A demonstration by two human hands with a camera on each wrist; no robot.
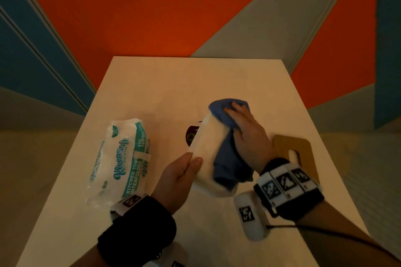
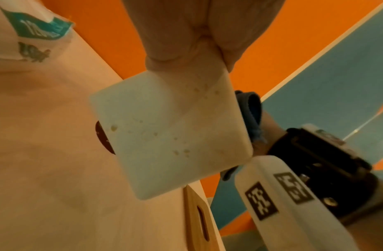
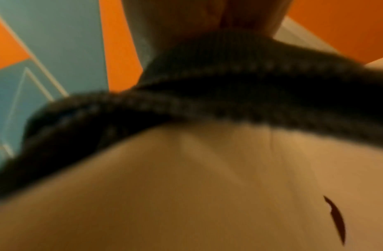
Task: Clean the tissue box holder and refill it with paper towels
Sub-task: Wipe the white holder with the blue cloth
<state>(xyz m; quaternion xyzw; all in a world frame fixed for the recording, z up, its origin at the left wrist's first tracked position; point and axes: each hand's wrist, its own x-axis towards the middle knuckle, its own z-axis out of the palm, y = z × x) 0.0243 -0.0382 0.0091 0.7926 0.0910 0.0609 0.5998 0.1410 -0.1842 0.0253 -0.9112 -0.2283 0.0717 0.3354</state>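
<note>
A white tissue box holder [image 1: 205,147] is held tilted above the table, and my left hand [image 1: 182,171] grips its near left edge, thumb on top. Its end face [image 2: 171,135] carries small yellowish spots in the left wrist view. My right hand [image 1: 245,128] presses a blue cloth [image 1: 227,156] flat against the holder's upper right side, fingers fairly straight. The cloth [image 3: 207,95] fills the blurred right wrist view, dark against the holder's wall. A pack of kitchen paper towels [image 1: 121,158] in white and teal wrap lies on the table to the left.
A wooden lid with a slot [image 1: 297,154] lies flat on the white table [image 1: 162,84] to the right, partly behind my right wrist. A dark round sticker [image 1: 192,134] shows under the holder. Orange, blue and grey wall panels surround the table.
</note>
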